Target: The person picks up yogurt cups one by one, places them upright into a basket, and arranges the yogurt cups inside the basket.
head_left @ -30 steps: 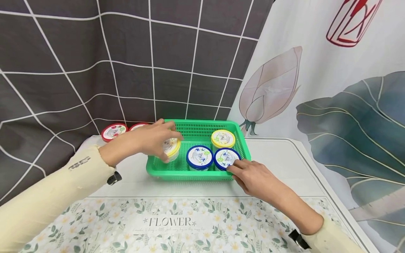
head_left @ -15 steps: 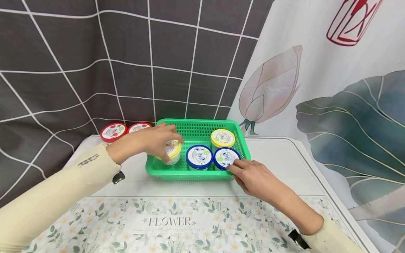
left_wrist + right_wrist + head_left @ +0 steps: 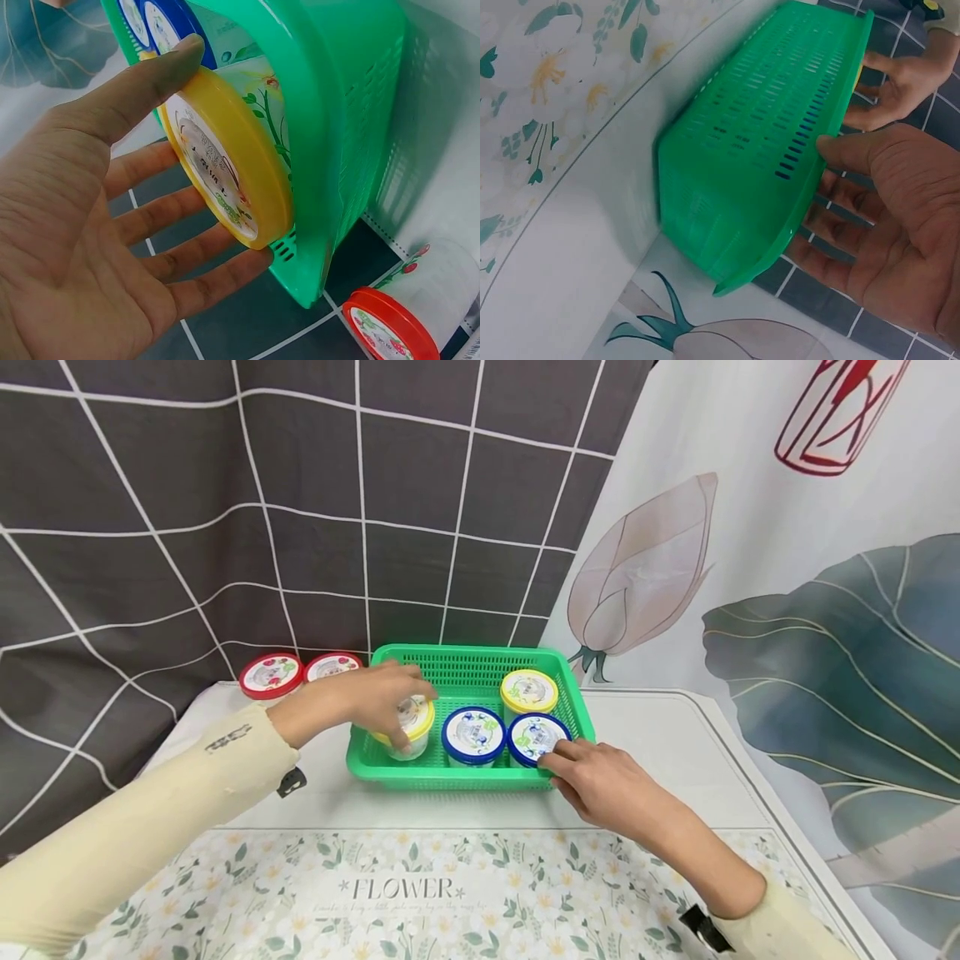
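My left hand (image 3: 386, 697) holds a yellow-lidded tub (image 3: 262, 105) by its lid, thumb on one side and fingers on the other. This tub is at the left end of a green plastic basket (image 3: 442, 772). My right hand (image 3: 600, 781) is at the basket's front right corner. In the right wrist view its thumb lies at the rim and its fingertips are hidden behind it. Close to those fingers is a blue-lidded tub (image 3: 534, 737). Beside it stands another blue-lidded tub (image 3: 472, 732), and behind them a second yellow-lidded tub (image 3: 528, 690).
Two red-lidded tubs stand left of the basket, the outer one (image 3: 270, 674) and the inner one (image 3: 330, 665). A dark checked curtain (image 3: 300, 527) hangs behind the table. A floral mat (image 3: 420, 893) covers the table's front.
My left hand has moved slightly right and toward the front with the yellow-lidded tub. The right hand has stayed in place at the basket corner.
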`<action>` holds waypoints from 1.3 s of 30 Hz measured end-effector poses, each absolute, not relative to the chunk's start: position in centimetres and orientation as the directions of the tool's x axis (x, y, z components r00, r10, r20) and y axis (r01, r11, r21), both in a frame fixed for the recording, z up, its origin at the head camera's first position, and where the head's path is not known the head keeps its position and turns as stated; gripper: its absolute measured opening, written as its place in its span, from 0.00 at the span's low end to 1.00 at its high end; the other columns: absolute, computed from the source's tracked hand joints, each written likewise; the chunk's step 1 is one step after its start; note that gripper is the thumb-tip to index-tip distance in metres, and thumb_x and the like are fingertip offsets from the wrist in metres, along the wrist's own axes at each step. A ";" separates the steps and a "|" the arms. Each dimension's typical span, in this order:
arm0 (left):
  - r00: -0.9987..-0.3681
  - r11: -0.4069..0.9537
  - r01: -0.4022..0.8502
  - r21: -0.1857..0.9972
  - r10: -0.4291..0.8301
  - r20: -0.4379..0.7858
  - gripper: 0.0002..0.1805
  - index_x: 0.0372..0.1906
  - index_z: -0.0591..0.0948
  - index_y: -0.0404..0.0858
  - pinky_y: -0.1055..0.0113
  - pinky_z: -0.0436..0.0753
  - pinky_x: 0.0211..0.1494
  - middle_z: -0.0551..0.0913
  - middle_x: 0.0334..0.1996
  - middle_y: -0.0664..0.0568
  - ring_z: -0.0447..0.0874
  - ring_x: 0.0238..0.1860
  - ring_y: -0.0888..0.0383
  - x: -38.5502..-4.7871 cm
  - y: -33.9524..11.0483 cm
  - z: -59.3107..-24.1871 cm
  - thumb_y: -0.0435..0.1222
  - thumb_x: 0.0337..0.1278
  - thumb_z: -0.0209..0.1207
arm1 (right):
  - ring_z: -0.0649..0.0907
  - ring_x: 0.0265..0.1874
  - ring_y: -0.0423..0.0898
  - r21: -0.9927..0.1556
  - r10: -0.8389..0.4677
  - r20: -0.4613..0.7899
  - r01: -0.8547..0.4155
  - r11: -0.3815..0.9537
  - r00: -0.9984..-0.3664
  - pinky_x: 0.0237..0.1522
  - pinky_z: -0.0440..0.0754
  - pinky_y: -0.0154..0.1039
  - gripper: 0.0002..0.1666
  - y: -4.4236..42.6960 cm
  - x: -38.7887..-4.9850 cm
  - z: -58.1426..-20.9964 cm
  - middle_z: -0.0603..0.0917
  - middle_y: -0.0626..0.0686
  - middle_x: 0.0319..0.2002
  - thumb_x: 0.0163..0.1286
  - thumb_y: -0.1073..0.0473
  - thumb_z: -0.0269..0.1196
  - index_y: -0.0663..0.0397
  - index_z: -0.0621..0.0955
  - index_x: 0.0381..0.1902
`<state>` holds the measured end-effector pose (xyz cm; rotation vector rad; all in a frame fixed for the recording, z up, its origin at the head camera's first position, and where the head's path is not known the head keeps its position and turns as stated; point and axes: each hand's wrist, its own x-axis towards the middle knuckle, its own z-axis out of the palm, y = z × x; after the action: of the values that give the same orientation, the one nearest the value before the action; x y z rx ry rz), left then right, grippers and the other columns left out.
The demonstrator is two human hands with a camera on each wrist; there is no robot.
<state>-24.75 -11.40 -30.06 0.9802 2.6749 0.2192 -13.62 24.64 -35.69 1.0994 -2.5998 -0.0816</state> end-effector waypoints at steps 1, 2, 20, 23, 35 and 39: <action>-0.730 0.759 0.606 0.240 0.650 -0.213 0.44 0.78 0.81 0.47 0.35 0.86 0.71 0.78 0.77 0.41 0.74 0.73 0.38 -24.7 -11.4 -30.1 0.46 0.56 0.84 | 0.85 0.38 0.44 0.174 -0.708 0.261 -0.689 0.703 -0.656 0.38 0.89 0.43 0.13 24.6 -13.6 -35.7 0.87 0.47 0.41 0.73 0.62 0.77 0.47 0.88 0.52; -0.731 0.760 0.604 0.240 0.648 -0.215 0.44 0.78 0.81 0.47 0.36 0.86 0.71 0.78 0.77 0.41 0.74 0.73 0.38 -24.7 -11.4 -30.2 0.46 0.56 0.84 | 0.85 0.38 0.44 0.176 -0.708 0.257 -0.689 0.703 -0.657 0.38 0.89 0.43 0.13 24.6 -13.6 -35.6 0.87 0.47 0.41 0.73 0.62 0.77 0.47 0.88 0.52; -0.705 0.750 0.617 0.238 0.661 -0.258 0.44 0.82 0.78 0.42 0.39 0.85 0.72 0.76 0.79 0.39 0.74 0.72 0.38 -24.2 -10.8 -31.4 0.47 0.63 0.81 | 0.84 0.37 0.43 0.164 -0.706 0.268 -0.691 0.704 -0.656 0.36 0.87 0.42 0.14 24.4 -13.5 -35.5 0.86 0.46 0.40 0.72 0.63 0.78 0.47 0.87 0.51; -0.704 0.754 0.607 0.250 0.656 -0.270 0.45 0.83 0.76 0.42 0.38 0.84 0.74 0.75 0.80 0.39 0.73 0.73 0.38 -24.2 -10.7 -31.6 0.47 0.65 0.80 | 0.84 0.37 0.43 0.162 -0.707 0.264 -0.692 0.703 -0.656 0.35 0.86 0.41 0.14 24.5 -13.4 -35.5 0.86 0.46 0.40 0.71 0.63 0.78 0.46 0.87 0.51; -0.699 0.767 0.587 0.261 0.642 -0.314 0.46 0.86 0.72 0.44 0.34 0.81 0.77 0.71 0.83 0.39 0.71 0.78 0.35 -24.1 -10.5 -32.2 0.50 0.69 0.77 | 0.83 0.36 0.42 0.170 -0.700 0.266 -0.683 0.711 -0.663 0.33 0.84 0.40 0.15 24.4 -13.5 -35.5 0.84 0.45 0.38 0.71 0.63 0.78 0.45 0.86 0.50; -0.702 0.770 0.589 0.244 0.637 -0.318 0.46 0.87 0.72 0.45 0.34 0.80 0.79 0.72 0.83 0.40 0.71 0.79 0.36 -24.1 -10.4 -32.3 0.50 0.70 0.76 | 0.83 0.36 0.43 0.172 -0.693 0.265 -0.674 0.719 -0.671 0.32 0.83 0.40 0.15 24.3 -13.5 -35.6 0.84 0.45 0.39 0.71 0.63 0.78 0.45 0.86 0.50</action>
<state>-24.13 -10.42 -32.26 0.9338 2.5794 0.1729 -13.48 24.33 -35.60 1.0698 -2.6136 -0.0854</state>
